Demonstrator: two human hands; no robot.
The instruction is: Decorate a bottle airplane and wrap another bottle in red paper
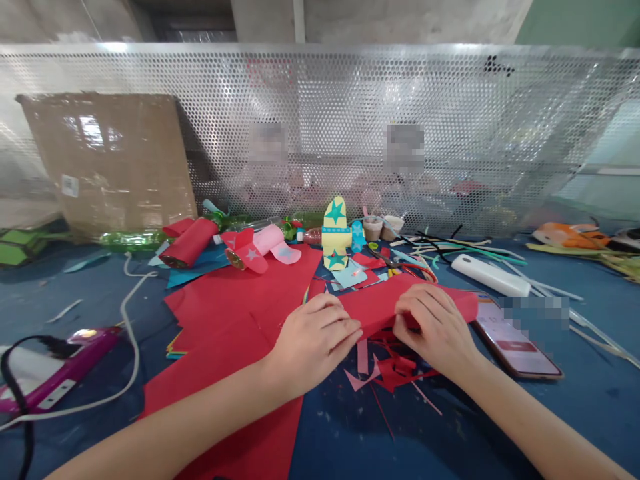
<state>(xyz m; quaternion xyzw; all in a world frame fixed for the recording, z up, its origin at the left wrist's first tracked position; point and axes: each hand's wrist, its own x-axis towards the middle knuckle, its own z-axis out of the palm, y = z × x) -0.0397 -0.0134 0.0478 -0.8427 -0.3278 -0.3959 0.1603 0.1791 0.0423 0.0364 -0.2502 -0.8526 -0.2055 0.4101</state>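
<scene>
Between my two hands a strip of red paper [376,303] is held above the table, its right end reaching past my right hand. My left hand [320,337] has its fingers closed on the strip's left end. My right hand [430,323] pinches the lower edge farther right, with thumb and fingertips curled together. Beneath lie red and pink paper scraps [395,373]. Large red paper sheets [240,320] spread under my left forearm. Behind the strip stands a yellow paper piece with teal stars [335,233], near scissors [393,261] partly hidden among scraps.
A phone [520,337] and a white glue gun [490,275] lie at right. Red paper rolls [193,243], a green bottle [133,240] and small cups [373,228] stand farther back. A purple power strip [75,367] with cables sits left. A perforated screen [320,100] closes the back.
</scene>
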